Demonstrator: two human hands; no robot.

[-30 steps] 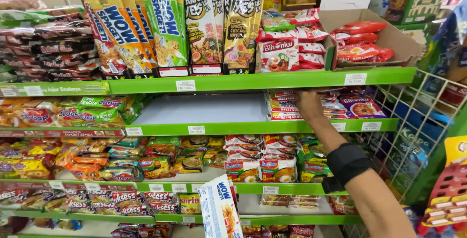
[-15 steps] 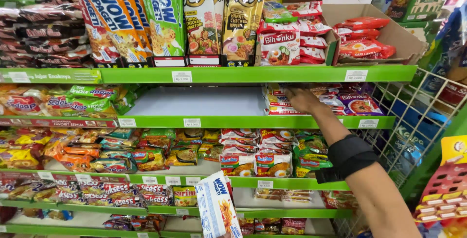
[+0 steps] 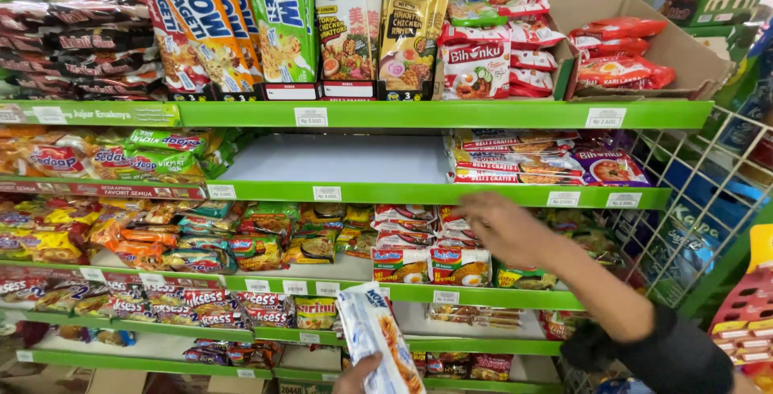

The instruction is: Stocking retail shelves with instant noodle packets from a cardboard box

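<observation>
1. Head view, looking down a green noodle shelf unit in a shop; both hands are in frame.
2. Left hand (image 3: 358,375) sits at the bottom edge, fingers closed around the lower end of a white noodle packet (image 3: 377,336). The packet stands roughly upright, tilted a little to the right, in front of the lower shelves and touching none of them.
3. Right hand (image 3: 503,226) is extended toward the shelves, blurred, fingers loosely spread and holding nothing. It hangs in front of the third shelf, just below the green shelf edge (image 3: 435,193) of the second shelf. A black sleeve cuff (image 3: 656,354) shows at the forearm.
4. Second shelf: a wide bare gap (image 3: 330,158) in the middle. To its right, a flat stack of red and white noodle packets (image 3: 515,164) and a purple packet (image 3: 609,168). To its left, green packets (image 3: 165,152).
5. Third shelf, under the right hand: red and white packets (image 3: 431,261) standing in rows, fully stocked as far as can be seen.
6. Top shelf: tall spaghetti and ramen packs (image 3: 282,19) and a cardboard box of red packets (image 3: 624,51).
7. Judgement on progress: stocking looks partly done. The stack at the right of the second shelf is in place, the gap beside it remains unfilled, and the one packet in hand is not yet shelved. Whether that packet belongs in the gap cannot be told.
</observation>
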